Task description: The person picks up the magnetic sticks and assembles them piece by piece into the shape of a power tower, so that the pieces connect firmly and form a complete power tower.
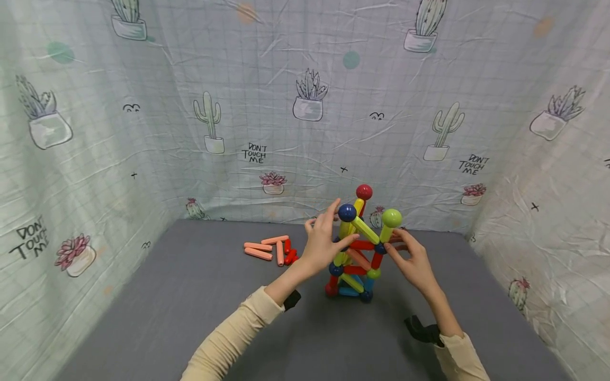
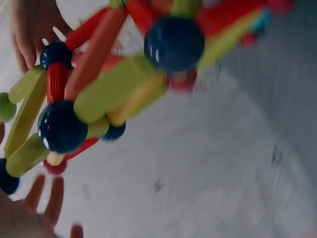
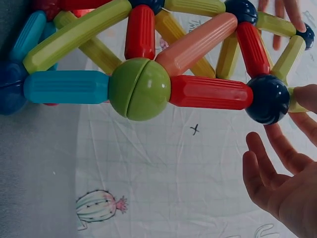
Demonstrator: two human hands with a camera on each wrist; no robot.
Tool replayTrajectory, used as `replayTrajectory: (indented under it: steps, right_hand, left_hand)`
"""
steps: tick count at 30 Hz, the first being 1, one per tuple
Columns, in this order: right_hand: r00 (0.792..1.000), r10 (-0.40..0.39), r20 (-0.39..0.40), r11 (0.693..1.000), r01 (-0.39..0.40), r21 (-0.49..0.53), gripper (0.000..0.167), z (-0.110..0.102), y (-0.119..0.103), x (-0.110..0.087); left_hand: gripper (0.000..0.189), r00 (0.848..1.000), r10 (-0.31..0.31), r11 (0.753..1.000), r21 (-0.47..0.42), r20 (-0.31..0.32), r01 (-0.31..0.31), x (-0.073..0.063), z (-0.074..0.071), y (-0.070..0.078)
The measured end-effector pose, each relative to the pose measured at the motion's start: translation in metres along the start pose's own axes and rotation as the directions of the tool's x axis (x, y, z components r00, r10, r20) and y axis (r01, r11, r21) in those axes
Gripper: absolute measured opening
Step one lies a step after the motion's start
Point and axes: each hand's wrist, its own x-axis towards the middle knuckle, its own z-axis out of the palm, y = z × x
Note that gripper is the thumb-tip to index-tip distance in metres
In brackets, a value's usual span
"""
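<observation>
A tower of coloured magnetic rods and balls (image 1: 355, 270) stands on the table. My right hand (image 1: 416, 264) pinches a short yellow-green rod (image 1: 386, 234) at its lower end, with fingertips against the navy ball (image 3: 268, 99) below. A light green ball (image 1: 392, 218) caps that rod. On the tower's left side, my left hand (image 1: 320, 241) has its fingers spread and fairly straight beside the upper navy ball (image 1: 347, 212); its thumb reaches across the front. A red ball (image 1: 364, 191) tops the back. Parts of the tower's left side are hidden by the left hand.
Loose salmon rods (image 1: 259, 254) and short red rods (image 1: 288, 257) lie left of the tower on the grey table (image 1: 190, 307). A cactus-print curtain (image 1: 248, 95) encloses the back and sides. A black strap (image 1: 421, 330) is around the right wrist.
</observation>
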Motion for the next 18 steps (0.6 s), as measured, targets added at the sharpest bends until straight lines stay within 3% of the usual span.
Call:
replayTrajectory:
  steps: [2, 4, 6, 8, 13, 15, 18]
  right_hand:
    - [1.000, 0.011, 0.004, 1.000, -0.011, 0.013, 0.033, 0.000, 0.001, 0.000]
    - [1.000, 0.019, 0.006, 1.000, -0.019, 0.022, 0.030, 0.000, 0.003, 0.001]
    - [1.000, 0.017, 0.008, 1.000, -0.018, 0.022, 0.029, 0.000, 0.003, 0.001]
    - [1.000, 0.012, 0.012, 1.000, -0.012, 0.019, 0.027, 0.001, 0.003, 0.001]
    - [1.000, 0.008, 0.001, 1.000, -0.008, 0.006, 0.025, 0.001, 0.002, 0.003]
    - [1.000, 0.017, -0.002, 1.000, -0.017, 0.005, 0.025, 0.001, 0.002, 0.003]
    - [0.999, 0.035, -0.002, 0.999, -0.035, 0.003, 0.025, 0.001, 0.002, 0.003]
  left_hand:
    - [0.071, 0.996, -0.080, 0.972, -0.221, 0.026, 0.084, 0.002, 0.001, -0.003]
    - [0.066, 0.991, -0.119, 0.909, -0.395, 0.054, 0.131, 0.007, 0.000, -0.004]
    - [0.064, 0.989, -0.128, 0.857, -0.492, 0.080, 0.151, 0.012, -0.001, -0.005]
    - [0.063, 0.988, -0.111, 0.829, -0.539, 0.104, 0.150, 0.016, -0.002, -0.006]
    - [0.066, 0.985, -0.113, 0.821, -0.546, 0.133, 0.168, 0.021, -0.002, -0.005]
    - [0.071, 0.985, -0.111, 0.834, -0.526, 0.133, 0.165, 0.021, -0.001, -0.005]
    - [0.077, 0.986, -0.102, 0.876, -0.458, 0.131, 0.152, 0.015, -0.001, -0.008]
